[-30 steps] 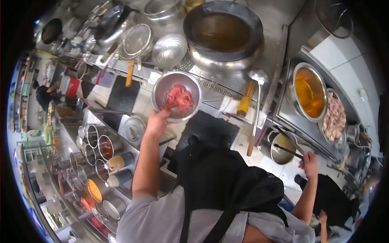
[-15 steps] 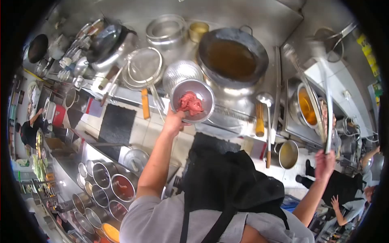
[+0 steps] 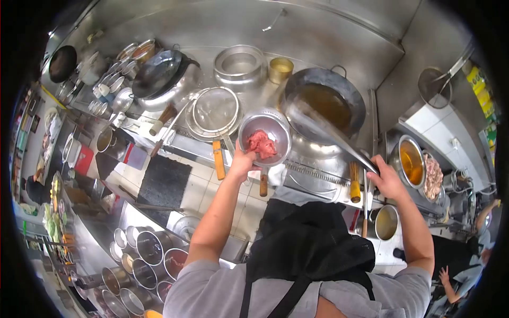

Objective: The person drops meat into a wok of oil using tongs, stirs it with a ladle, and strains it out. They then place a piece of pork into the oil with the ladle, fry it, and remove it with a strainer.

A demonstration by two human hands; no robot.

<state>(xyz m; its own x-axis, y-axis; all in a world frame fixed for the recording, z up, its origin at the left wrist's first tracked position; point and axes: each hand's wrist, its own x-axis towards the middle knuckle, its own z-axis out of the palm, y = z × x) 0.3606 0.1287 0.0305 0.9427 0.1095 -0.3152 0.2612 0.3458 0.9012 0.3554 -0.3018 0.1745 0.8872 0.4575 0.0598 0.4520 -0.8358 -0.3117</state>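
Note:
My left hand (image 3: pixel 244 161) grips the rim of a small steel bowl (image 3: pixel 284 130), thumb at its near edge. Raw reddish-pink meat (image 3: pixel 262 144) lies in it. The bowl is held in front of the stove, overlapping a perforated steel strainer behind it. My right hand (image 3: pixel 388 179) is closed around the near end of long metal tongs (image 3: pixel 344 142). Their far end is smeared by motion and reaches over the near left rim of a dark wok (image 3: pixel 297 85), which contains brownish oil (image 3: pixel 323 108).
Wire strainers (image 3: pixel 216 110) sit on the stove left of the bowl. A brush (image 3: pixel 354 183) and a ladle handle (image 3: pixel 365 212) stand at the front edge. Right are a bowl of orange liquid (image 3: pixel 411 163) and raw meat (image 3: pixel 432 177). A co-worker's hand (image 3: pixel 444 275) shows lower right.
My right hand has swung the tongs from the right side leftward to over the wok. The bowl of meat stays in my left hand. The whole view has shifted.

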